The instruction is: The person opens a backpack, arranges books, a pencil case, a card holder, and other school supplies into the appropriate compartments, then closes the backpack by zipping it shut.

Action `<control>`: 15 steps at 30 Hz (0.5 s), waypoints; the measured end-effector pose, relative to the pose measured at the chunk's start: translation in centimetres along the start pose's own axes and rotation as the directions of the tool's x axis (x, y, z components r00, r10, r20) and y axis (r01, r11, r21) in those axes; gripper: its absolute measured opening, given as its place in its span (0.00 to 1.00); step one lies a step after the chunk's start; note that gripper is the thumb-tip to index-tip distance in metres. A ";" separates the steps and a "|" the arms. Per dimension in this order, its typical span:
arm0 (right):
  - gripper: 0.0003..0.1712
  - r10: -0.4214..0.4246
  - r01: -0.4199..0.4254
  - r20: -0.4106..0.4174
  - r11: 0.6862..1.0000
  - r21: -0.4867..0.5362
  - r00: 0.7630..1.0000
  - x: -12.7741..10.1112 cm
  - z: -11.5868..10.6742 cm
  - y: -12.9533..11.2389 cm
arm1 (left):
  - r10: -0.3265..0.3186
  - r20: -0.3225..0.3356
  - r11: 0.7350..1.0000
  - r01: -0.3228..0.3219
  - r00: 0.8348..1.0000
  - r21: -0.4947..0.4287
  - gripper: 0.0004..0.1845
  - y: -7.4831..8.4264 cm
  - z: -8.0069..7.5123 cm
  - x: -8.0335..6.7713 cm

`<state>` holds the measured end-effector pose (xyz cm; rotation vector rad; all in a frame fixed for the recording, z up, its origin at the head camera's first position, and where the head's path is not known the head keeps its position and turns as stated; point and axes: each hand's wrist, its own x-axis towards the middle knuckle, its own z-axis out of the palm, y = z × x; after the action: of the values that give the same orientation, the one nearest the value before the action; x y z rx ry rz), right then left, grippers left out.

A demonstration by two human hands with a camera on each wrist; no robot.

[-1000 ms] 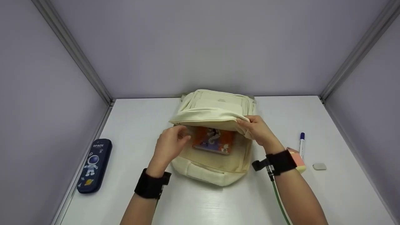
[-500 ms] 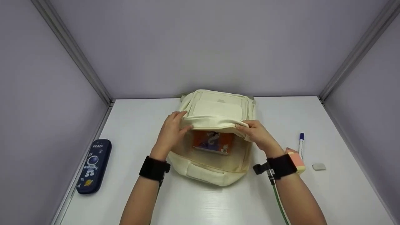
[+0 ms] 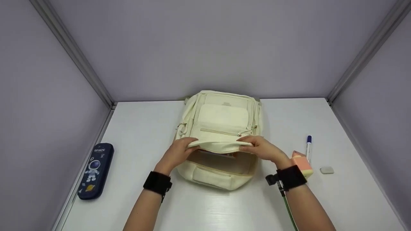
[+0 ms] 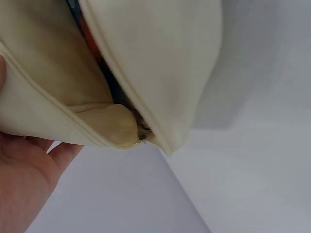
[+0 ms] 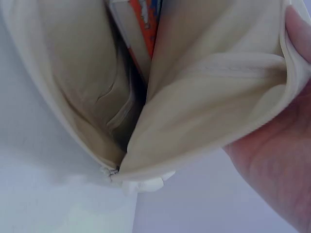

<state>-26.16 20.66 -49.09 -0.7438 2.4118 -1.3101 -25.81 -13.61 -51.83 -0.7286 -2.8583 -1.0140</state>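
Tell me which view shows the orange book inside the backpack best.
Right wrist: the orange book stands edge-on between the backpack walls. Left wrist shows only an orange sliver. In the head view the flap, held by both hands, nearly hides it.

the book (image 5: 141, 29) is mostly buried inside the backpack (image 3: 221, 118), just an orange sliver showing; pink block (image 3: 301, 163) near the tabletop's right edge sits half behind the right hand's (image 3: 261, 149) wrist
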 end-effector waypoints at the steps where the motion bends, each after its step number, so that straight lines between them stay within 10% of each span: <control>1: 0.21 -0.007 0.007 0.013 1.000 -0.020 1.000 -0.1 0.2 0.5 | 0.024 -0.007 1.000 -0.024 1.000 0.009 0.15 -0.2 0.3 -0.3; 5: 0.15 -0.029 0.034 0.030 0.977 -0.209 0.999 -0.9 1.5 0.6 | 0.108 -0.022 0.992 -0.106 0.994 0.073 0.20 -0.5 1.4 -1.7; 10: 0.14 -0.006 0.011 0.012 0.846 -0.533 1.000 -2.1 3.5 -0.2 | 0.140 -0.017 0.982 -0.136 0.990 0.134 0.29 -0.5 2.6 -3.2; 15: 0.18 0.039 -0.043 -0.019 0.793 -0.608 0.999 -2.6 4.3 0.5 | 0.150 -0.036 0.976 -0.142 0.988 0.164 0.27 0.2 3.9 -3.8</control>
<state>-22.06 19.44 -51.74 -0.8245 2.8558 -0.4808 -21.81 -12.70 -55.42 -0.8717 -2.7569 -0.7606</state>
